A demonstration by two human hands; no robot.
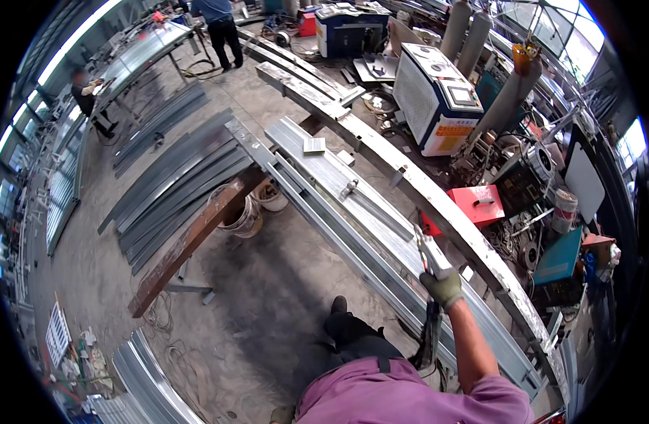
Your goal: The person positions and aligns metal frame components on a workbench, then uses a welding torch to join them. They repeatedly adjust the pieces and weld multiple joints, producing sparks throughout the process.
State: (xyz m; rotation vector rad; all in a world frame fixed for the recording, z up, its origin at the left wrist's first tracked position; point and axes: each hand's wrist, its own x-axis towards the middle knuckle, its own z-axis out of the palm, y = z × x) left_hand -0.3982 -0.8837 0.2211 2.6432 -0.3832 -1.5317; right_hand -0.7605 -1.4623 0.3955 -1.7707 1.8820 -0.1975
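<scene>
Your right hand (443, 288), in a green work glove, was closed around the grip of a white welding gun (430, 256), its nozzle pointing down at the long grey steel channel (353, 212) that ran across the bench in front of you. Your left hand was out of view, so I cannot tell what it was doing. The black hose (430, 336) hung from the gun past your waist; in my judgement it could have snagged on the channel's edge and dragged the nozzle off its line. The channel rested on a rusty beam (190, 244), and a hard push might have shifted it. A small loose steel plate (314, 145) lay farther up the channel and could have slid off. To your right stood a white box-shaped machine (437, 99) with an orange label band low on its front and a small grey control panel on top. A red metal case (478, 203) sat just beyond the bench rail, and a white signboard (57, 332) lay on the floor far to your left.
</scene>
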